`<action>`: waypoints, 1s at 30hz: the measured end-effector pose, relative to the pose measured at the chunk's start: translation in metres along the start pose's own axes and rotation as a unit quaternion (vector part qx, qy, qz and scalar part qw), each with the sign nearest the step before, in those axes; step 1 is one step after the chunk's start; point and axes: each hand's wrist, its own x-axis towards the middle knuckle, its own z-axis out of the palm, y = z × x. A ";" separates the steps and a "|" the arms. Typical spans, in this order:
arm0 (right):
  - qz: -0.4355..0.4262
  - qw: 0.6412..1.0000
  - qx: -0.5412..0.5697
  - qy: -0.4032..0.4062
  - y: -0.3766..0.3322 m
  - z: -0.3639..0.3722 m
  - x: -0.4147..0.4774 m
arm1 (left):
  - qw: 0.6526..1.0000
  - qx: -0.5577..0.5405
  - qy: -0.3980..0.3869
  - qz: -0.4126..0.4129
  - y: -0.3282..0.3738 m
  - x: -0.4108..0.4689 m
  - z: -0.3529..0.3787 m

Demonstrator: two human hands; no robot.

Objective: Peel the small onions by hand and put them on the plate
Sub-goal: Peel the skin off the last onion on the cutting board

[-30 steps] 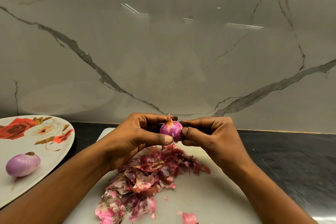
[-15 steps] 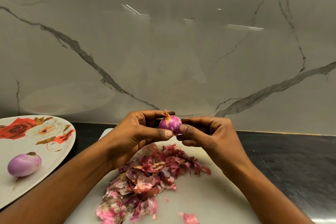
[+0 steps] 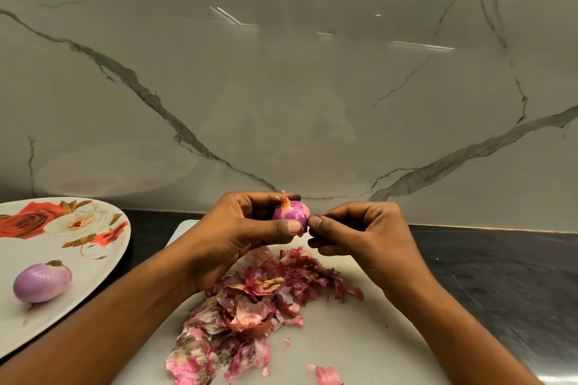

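An onion (image 3: pixel 291 213) sits between the left hand (image 3: pixel 240 231) and right hand (image 3: pixel 362 230), peels (image 3: pixel 250 312) on the board (image 3: pixel 359 337) beneath them, and a plate (image 3: pixel 31 250) bearing a second onion (image 3: pixel 42 283) lies left of the left hand

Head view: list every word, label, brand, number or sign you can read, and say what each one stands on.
None: there is no readable text anywhere in this view.
The plate carries printed roses only, no lettering.
The cutting board, wall, counter and held onion bear no words, labels or numbers.

kitchen, marble backsplash (image 3: pixel 281 87), dark counter (image 3: pixel 500 275), chopping board (image 3: pixel 359 337), onion peels (image 3: pixel 250 306)
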 end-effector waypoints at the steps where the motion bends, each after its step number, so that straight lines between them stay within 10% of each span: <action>1: 0.010 1.000 0.002 -0.006 0.000 0.000 0.000 | 1.000 0.000 0.002 0.000 0.001 0.000 0.000; 30: -0.095 0.992 -0.085 0.008 0.004 0.000 -0.002 | 0.993 -0.102 -0.024 -0.051 0.002 0.001 -0.001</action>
